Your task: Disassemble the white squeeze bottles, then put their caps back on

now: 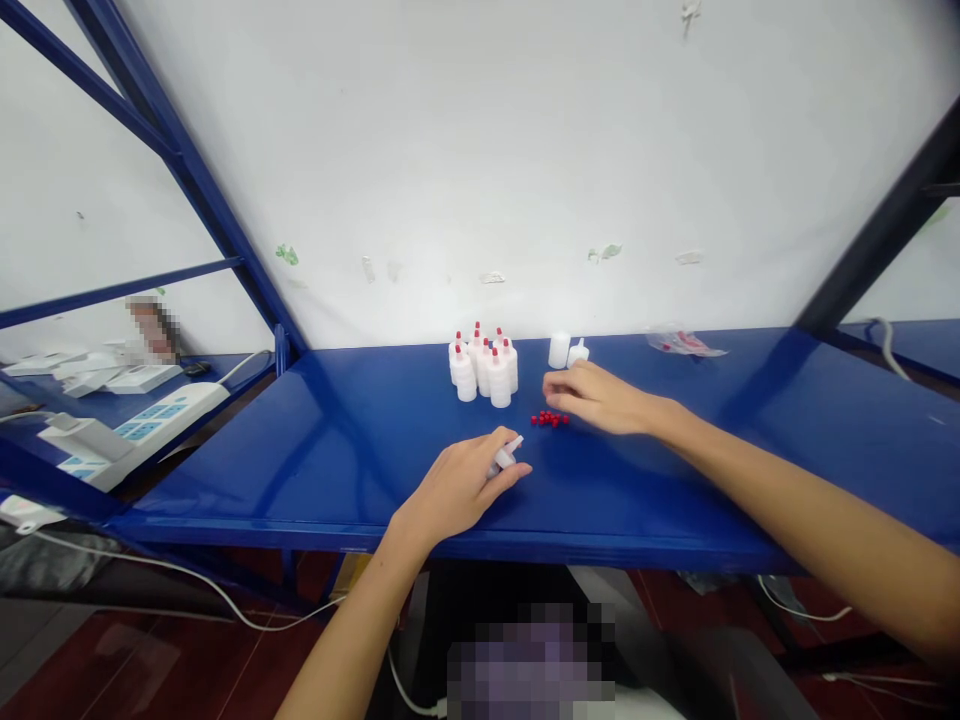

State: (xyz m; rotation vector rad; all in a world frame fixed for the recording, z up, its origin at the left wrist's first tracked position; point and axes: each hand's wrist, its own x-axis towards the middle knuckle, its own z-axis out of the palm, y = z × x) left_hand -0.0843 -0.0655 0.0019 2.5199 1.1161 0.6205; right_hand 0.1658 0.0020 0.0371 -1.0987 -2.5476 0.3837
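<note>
Nothing here can be read; the bottles (484, 370) near the right hand (596, 398) carry no legible label.

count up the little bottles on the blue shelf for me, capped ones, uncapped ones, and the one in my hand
Small white plastic bottles with red caps: 7
Small white plastic bottles without caps: 2
White bottle held in the left hand: 1
Total: 10
</note>
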